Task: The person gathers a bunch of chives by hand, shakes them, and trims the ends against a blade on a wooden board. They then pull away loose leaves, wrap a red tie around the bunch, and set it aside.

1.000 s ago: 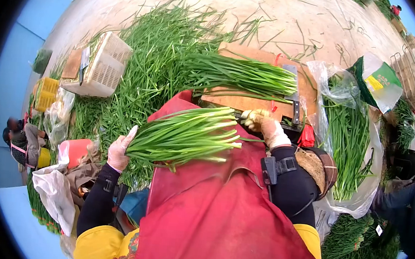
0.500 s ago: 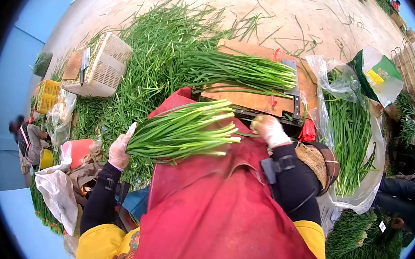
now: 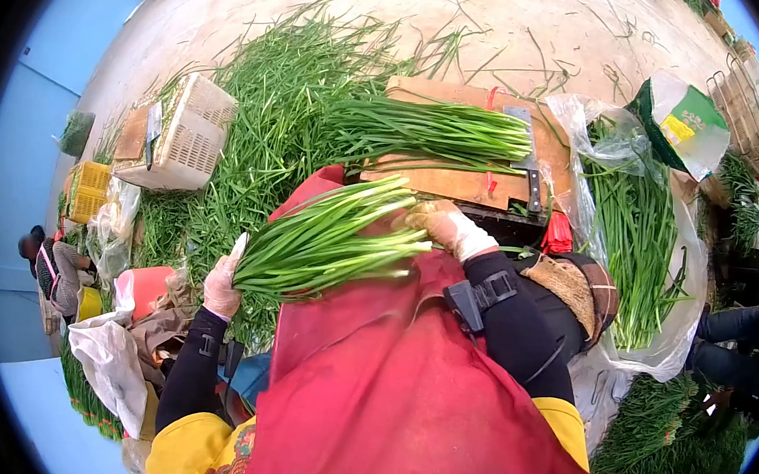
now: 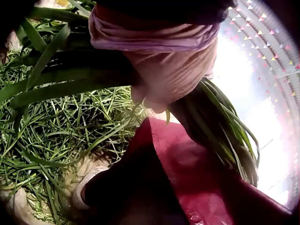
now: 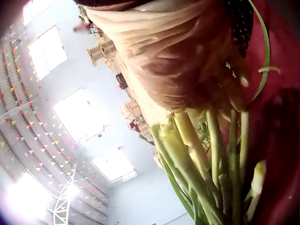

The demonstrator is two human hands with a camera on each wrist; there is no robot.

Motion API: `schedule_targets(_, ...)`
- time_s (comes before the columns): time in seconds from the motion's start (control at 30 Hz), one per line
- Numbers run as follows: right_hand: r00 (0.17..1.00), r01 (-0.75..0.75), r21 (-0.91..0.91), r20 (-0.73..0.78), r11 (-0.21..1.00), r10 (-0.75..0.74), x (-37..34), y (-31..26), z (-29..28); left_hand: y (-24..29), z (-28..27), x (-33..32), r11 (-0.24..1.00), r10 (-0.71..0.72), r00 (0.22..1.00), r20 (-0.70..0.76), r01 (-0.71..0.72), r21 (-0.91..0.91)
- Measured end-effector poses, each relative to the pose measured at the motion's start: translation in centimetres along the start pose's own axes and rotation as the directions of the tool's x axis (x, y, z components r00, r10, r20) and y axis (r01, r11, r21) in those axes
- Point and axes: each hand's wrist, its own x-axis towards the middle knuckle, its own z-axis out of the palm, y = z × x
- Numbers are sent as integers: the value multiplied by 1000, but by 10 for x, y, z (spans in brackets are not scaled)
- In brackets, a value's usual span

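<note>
My gloved left hand [image 3: 223, 283] grips a bunch of garlic chives [image 3: 316, 250] by its leafy side, above the red apron [image 3: 405, 364]. The pale stem ends point right. At those ends is my gloved right hand [image 3: 445, 228], its fingers pinching several stems [image 5: 187, 140] in the right wrist view; the fingertips are partly hidden there. The left wrist view has leaves [image 4: 70, 84] coming out on both sides of the left hand. Beyond the right hand, another chive bunch [image 3: 442, 126] lies on a wooden board [image 3: 436, 90] with a black-handled knife [image 3: 534, 191] by its stem ends.
A large heap of loose chives [image 3: 276, 77] covers the floor ahead and left. A white crate [image 3: 192, 124] with a knife on top stands left of it. On the right are red ties [image 3: 558, 233] and an open plastic bag [image 3: 692, 288] holding chives. A person [image 3: 56, 269] is at far left.
My right hand has moved left from beside the board's near edge to the stem ends of the bunch. The left hand keeps hold of the bunch, with little shift.
</note>
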Motion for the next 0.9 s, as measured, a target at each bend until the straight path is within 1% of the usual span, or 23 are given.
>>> schedule_targets(0.03, 993, -112, 98, -11, 989, 114, 4, 0, 6, -1, 0, 0, 1000, 10, 1000, -7, -10, 1)
schedule_targets(0.1, 964, -263, 16, -43, 965, 263, 5, -1, 6, -3, 1, -3, 1000, -23, 1000, 6, 23, 5)
schedule_targets(0.13, 964, -264, 12, -41, 964, 264, 10, 14, 3, -3, 2, -3, 1000, -23, 999, 23, 24, -20)
schedule_targets(0.17, 985, -54, -213, -170, 975, 18, 18, 39, -2, -3, 3, -5, 999, -25, 999, 41, 27, -45)
schedule_targets(0.2, 939, 126, -446, -233, 886, -251, 20, 64, -9, -6, 7, -8, 998, -29, 999, 41, 31, -48)
schedule_targets(0.23, 914, -68, -271, -403, 960, -48, 12, 80, -22, -11, 12, -10, 989, -38, 998, 59, 46, -137)
schedule_targets(0.27, 902, -178, -319, -432, 931, 24, -8, 68, -36, -14, 15, -11, 973, -43, 996, 77, 59, -225)
schedule_targets(0.3, 895, -193, -188, -436, 963, 94, -21, 74, -44, -11, 15, -11, 973, -44, 996, 77, 60, -224)
schedule_targets(0.33, 921, -333, -396, -331, 856, 205, -42, 47, -52, -3, 13, -10, 931, -132, 980, 150, 174, -319)
schedule_targets(0.37, 866, -448, -201, -341, 871, 367, -51, 56, -53, 4, 11, -10, 869, -210, 950, 229, 289, -401)
schedule_targets(0.4, 885, -444, -281, -287, 851, 367, -61, 53, -53, 8, 9, -11, 797, -237, 922, 306, 365, -482)
schedule_targets(0.43, 900, -432, -360, -232, 827, 369, -69, 49, -50, 8, 9, -14, 797, -241, 922, 303, 366, -481)
schedule_targets(0.47, 955, -260, -317, -223, 912, 195, -75, 54, -42, 6, 11, -18, 531, -314, 855, 412, 518, -671)
schedule_targets(0.5, 975, -74, -268, -222, 960, 13, -77, 56, -34, 6, 12, -21, 197, -338, 776, 532, 611, -766)
schedule_targets(0.53, 978, -146, -24, -154, 989, 140, -69, 57, -29, 6, 15, -20, 291, -342, 793, 503, 599, -746)
schedule_targets(0.57, 979, -141, -21, -150, 990, 137, -63, 58, -24, 5, 13, -23, 295, -346, 793, 501, 599, -744)
schedule_targets(0.63, 982, -190, 308, 62, 932, 180, -52, 37, -7, 36, -6, -7, 489, -490, 640, 592, 764, -420)
schedule_targets(0.67, 984, -180, 315, 55, 932, 172, -45, 26, 2, 22, 4, -15, 431, -405, 719, 564, 694, -576)
schedule_targets(0.7, 985, -170, 320, 46, 932, 164, -37, 17, 10, 26, 1, -14, 437, -402, 721, 564, 693, -574)
schedule_targets(0.77, 982, -182, 401, 34, 898, 184, -25, 9, 23, 35, -4, -11, 644, -246, 856, 456, 496, -583)
schedule_targets(0.8, 986, -154, 451, 8, 879, 169, -21, 9, 29, 30, -4, -9, 451, -271, 799, 536, 598, -663)
schedule_targets(0.83, 988, -125, 499, -17, 857, 154, -18, 12, 33, 29, -4, -12, 453, -274, 799, 535, 598, -661)
schedule_targets(0.9, 986, -149, 472, 3, 869, 168, -16, 17, 31, 31, -8, -16, 344, -230, 801, 552, 598, -724)
